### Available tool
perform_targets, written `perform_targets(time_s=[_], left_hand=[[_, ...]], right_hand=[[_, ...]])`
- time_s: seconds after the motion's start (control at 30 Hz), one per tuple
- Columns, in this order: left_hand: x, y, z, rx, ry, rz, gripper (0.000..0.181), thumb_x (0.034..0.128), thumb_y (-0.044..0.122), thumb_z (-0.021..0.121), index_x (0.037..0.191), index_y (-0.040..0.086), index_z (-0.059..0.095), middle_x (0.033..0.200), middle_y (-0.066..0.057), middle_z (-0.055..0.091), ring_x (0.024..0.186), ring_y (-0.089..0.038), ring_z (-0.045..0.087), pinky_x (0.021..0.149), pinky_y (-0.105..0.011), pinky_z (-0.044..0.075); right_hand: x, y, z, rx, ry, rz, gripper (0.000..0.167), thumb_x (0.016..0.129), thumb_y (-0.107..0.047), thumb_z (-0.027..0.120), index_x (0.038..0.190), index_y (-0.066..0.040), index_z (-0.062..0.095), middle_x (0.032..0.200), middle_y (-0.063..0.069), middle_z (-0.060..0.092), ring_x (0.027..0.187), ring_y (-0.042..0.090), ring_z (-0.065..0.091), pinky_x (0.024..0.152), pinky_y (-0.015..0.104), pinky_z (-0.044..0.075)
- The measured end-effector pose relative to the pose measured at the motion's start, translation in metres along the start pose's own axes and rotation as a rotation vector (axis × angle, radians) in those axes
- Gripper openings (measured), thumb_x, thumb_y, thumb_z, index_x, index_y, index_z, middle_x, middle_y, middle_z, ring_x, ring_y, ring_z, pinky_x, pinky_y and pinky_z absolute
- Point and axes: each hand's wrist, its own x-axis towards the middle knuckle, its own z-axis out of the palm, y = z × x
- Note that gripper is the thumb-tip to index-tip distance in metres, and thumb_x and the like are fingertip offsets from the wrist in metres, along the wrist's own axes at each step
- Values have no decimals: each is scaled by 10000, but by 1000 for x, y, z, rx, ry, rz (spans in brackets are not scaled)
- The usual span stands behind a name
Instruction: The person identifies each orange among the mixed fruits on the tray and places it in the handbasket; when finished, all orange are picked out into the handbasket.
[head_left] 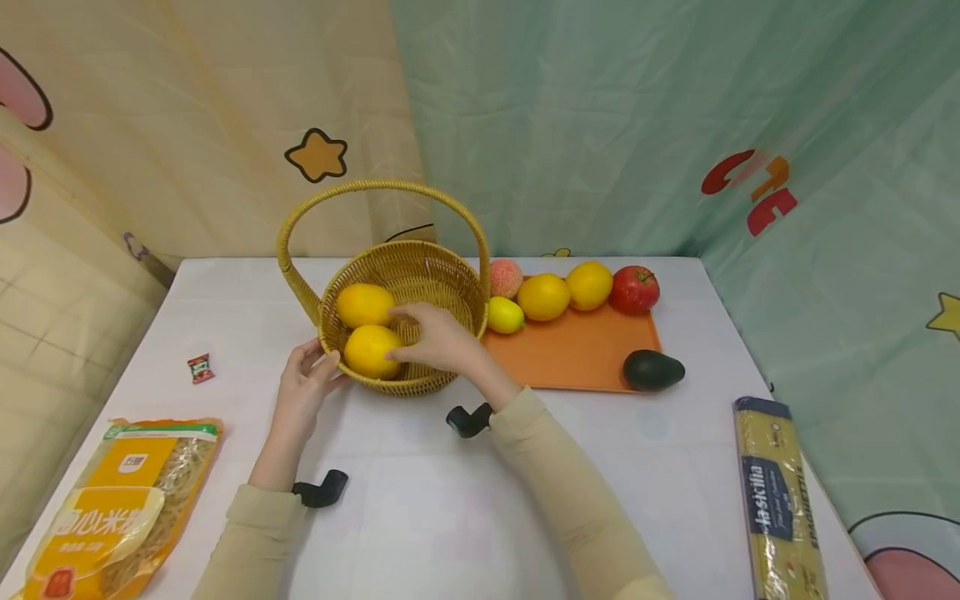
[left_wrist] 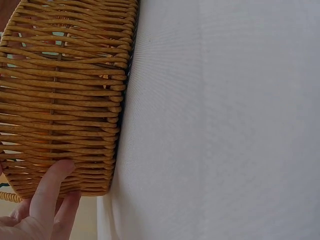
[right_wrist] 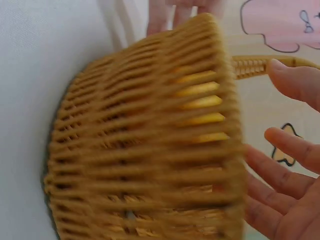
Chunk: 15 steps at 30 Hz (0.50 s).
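Left wrist: fingers [left_wrist: 46, 189] touch basket [left_wrist: 65, 110]

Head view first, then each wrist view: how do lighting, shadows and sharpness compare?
Head view: bright, fairly even light, the basket clear, soft shadows on the white table; left wrist view: dimmer, the weave quite crisp; right wrist view: the weave visibly blurred, the left hand pale and hazy at the top edge.

Left of centre, the left grip [head_left: 306, 382] had loosely bent fingers; the right grip [head_left: 438, 340], nearer mid-frame, held thumb and fingers apart. Both sleeved forearms [head_left: 577, 500] slanted up from the bottom edge.
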Motion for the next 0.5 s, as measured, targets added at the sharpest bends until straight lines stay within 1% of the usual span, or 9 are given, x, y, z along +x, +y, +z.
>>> perform_targets(time_s=[0.13, 0.3, 0.43, 0.5], left_hand=[[0, -1, 0, 0, -2, -1, 646, 1038, 229, 485, 1555, 34, 151, 1626, -168, 180, 1447, -323, 340, 1083, -396, 458], [1, -1, -1, -6, -3, 4, 648, 1038, 230, 485, 1556, 33, 148, 1625, -171, 180, 1449, -322, 337, 1067, -374, 467], [1, -2, -1, -7, -10, 7, 655, 1037, 234, 488, 1555, 28, 144, 1626, -172, 176, 1454, -322, 330, 1065, -368, 468], [1, -1, -1, -6, -12, 10, 655, 1037, 237, 488, 1554, 27, 144, 1627, -170, 176, 1454, -322, 330, 1064, -365, 469]], right_hand=[[-14, 6, -15, 101, 90, -29, 575, 872, -330, 754, 1369, -108, 568, 1362, 54, 606, 1243, 212, 566, 1057, 359, 517], [-31, 15, -32, 224, 223, -43, 482, 873, -286, 761, 1299, -107, 624, 1283, 37, 653, 1171, 181, 608, 1011, 334, 552], [-43, 28, -45, 312, 335, -25, 411, 875, -271, 761, 1236, -106, 656, 1216, 52, 680, 1131, 213, 639, 1012, 393, 554], [-48, 36, -51, 356, 389, -8, 387, 877, -266, 758, 1211, -94, 666, 1190, 61, 684, 1104, 239, 653, 993, 414, 564]])
